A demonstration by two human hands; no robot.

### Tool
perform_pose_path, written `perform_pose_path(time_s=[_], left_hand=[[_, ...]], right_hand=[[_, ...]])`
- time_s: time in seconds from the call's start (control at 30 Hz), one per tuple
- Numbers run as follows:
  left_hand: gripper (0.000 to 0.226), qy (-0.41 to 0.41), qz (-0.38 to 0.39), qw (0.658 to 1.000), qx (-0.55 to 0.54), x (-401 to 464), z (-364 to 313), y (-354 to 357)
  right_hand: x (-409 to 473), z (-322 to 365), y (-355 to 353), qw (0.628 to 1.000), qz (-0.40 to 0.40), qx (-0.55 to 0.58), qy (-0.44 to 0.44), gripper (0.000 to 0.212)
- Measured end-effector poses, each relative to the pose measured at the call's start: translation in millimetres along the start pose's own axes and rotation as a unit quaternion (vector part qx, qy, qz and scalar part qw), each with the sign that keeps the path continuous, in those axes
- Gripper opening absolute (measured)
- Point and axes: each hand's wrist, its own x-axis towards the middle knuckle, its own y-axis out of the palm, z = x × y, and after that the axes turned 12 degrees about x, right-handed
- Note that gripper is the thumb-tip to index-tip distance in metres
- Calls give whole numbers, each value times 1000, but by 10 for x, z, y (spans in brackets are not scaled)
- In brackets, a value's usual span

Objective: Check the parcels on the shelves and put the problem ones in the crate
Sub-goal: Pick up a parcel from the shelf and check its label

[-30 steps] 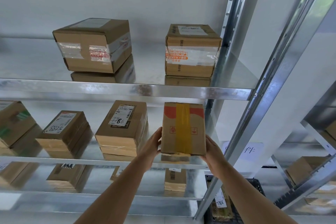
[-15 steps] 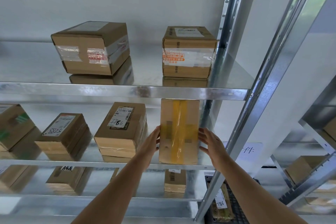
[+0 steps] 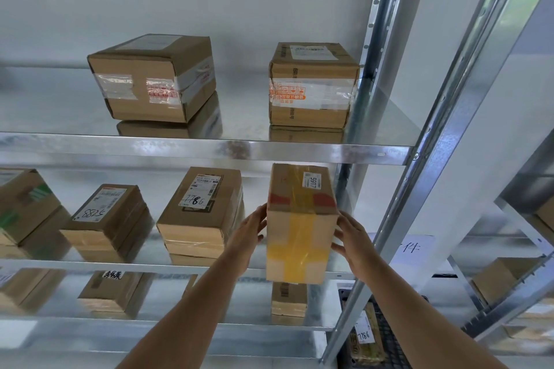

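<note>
A brown parcel crossed with yellow tape, its top label reading 5917, is at the right end of the middle shelf, its lower edge over the shelf's front lip. My left hand presses flat on its left side. On the right side rests my right hand, fingers spread. A black crate on the floor at the lower right holds a parcel tagged 7786.
Two taped boxes stand on the top shelf. The middle shelf also carries a box marked 7786, one marked 5288 and a green-taped one. More boxes lie below. Steel uprights rise right of my hands.
Both hands have turned the yellow-taped parcel over; its red-printed face has rolled upward and the top label 5917 now shows.
</note>
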Motion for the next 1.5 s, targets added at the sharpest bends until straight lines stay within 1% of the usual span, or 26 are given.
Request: perform_pose_path(time_s=[0.1, 0.2, 0.27, 0.4, 0.5, 0.53, 0.6, 0.67, 0.93, 1.23, 1.4, 1.5], left_hand=[[39, -4, -6, 1000, -25, -9, -33, 15], [34, -7, -14, 998, -67, 25, 7, -10], [32, -8, -24, 997, -74, 41, 25, -26], [35, 0, -30, 997, -72, 35, 27, 3], [53, -8, -43, 997, -67, 30, 48, -7], [53, -14, -42, 997, -69, 48, 66, -11], [34, -28, -40, 995, -86, 44, 61, 1], [27, -36, -37, 993, -105, 48, 60, 9], [26, -41, -40, 993, -107, 18, 64, 2], [30, -53, -43, 992, -102, 1, 84, 20], [30, -56, -43, 991, -112, 6, 77, 28], [25, -55, -39, 988, -138, 11, 64, 31]], right_hand=[[-23, -13, 18, 1000, 2, 3, 4, 26], [-27, -28, 8, 1000, -10, 12, -3, 23], [-17, -46, -10, 1000, -20, 16, -6, 22], [-18, -54, -15, 1000, -17, 15, -7, 22], [-22, -68, -30, 999, -23, 22, -4, 27], [-28, -68, -35, 999, -25, 22, -5, 28], [-39, -67, -34, 999, -27, 18, -9, 29], [-53, -69, -18, 999, -25, 21, -7, 28], [-89, -99, -31, 999, -15, 33, 4, 25], [-99, -109, -29, 999, -16, 34, 0, 26], [-94, -101, -29, 999, -19, 32, -3, 26], [-75, -88, -47, 999, -20, 32, -1, 28]])
